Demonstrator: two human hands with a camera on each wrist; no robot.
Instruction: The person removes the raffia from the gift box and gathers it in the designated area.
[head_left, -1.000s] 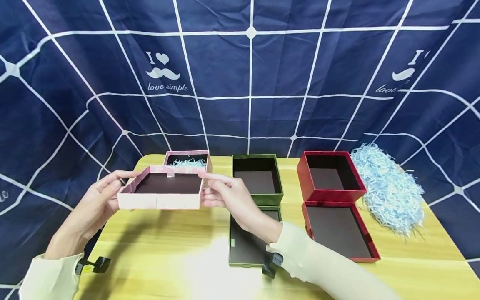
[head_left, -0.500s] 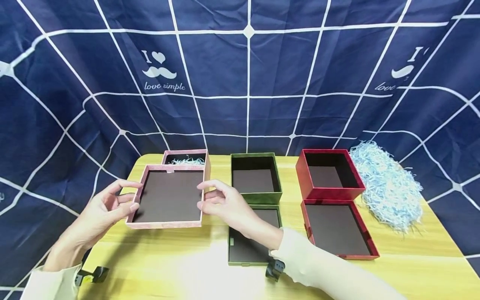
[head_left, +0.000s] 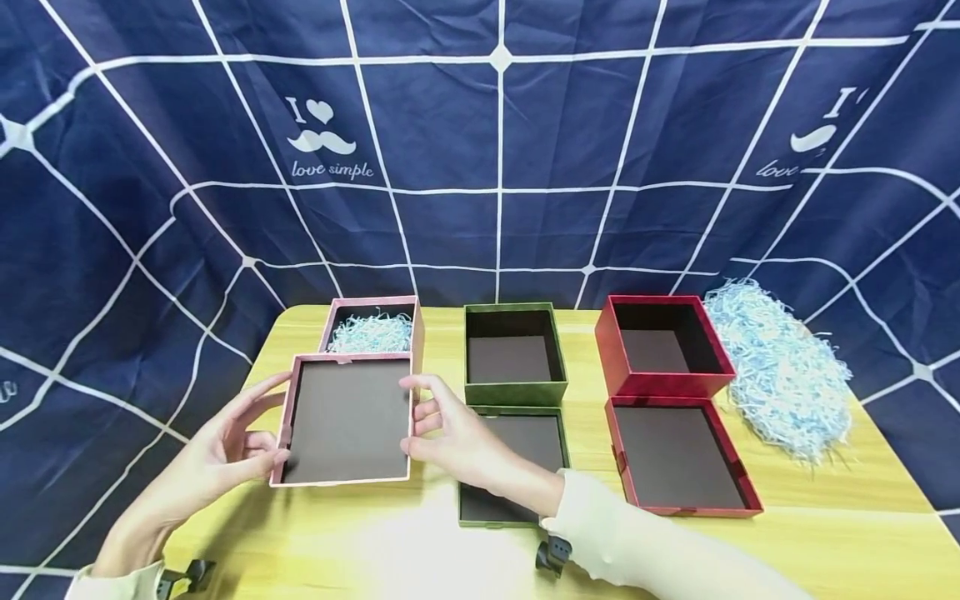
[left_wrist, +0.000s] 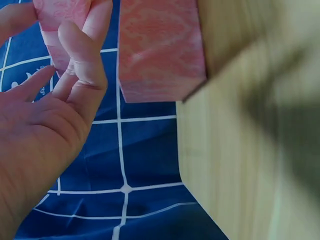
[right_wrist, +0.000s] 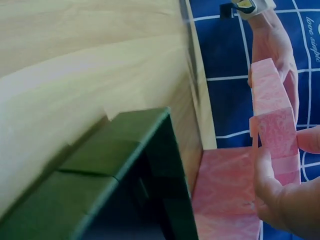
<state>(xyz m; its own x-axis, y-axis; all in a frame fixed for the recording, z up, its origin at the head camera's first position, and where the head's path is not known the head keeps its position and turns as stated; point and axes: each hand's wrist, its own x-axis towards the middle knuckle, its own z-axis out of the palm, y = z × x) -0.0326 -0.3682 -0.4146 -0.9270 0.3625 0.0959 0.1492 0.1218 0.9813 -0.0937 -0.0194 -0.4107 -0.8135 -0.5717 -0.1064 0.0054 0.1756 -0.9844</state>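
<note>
A pink box lid [head_left: 348, 425], its dark inner side facing up, is held above the table between both hands. My left hand [head_left: 213, 458] pinches its left edge with the thumb and fingers. At the right edge, my right hand [head_left: 461, 442] grips the rim the same way. Just behind the lid stands an open pink box [head_left: 418, 333] with pale blue shredded paper [head_left: 371, 333] inside; the lid hides its front part. The right wrist view shows the patterned outer wall of the lid [right_wrist: 277, 125] between the fingers, apart from the pink box [right_wrist: 225, 180].
In the middle of the table, an open green box [head_left: 517, 394] stands behind its green lid [head_left: 528, 433]. To the right are an open red box [head_left: 663, 385] and its red lid [head_left: 678, 454]. A heap of blue shredded paper [head_left: 787, 375] lies at the far right.
The lid has been lowered toward me and turned from steeply tilted to nearly facing the head camera. More of the pink box and its shredded paper shows. Both hands keep hold.
</note>
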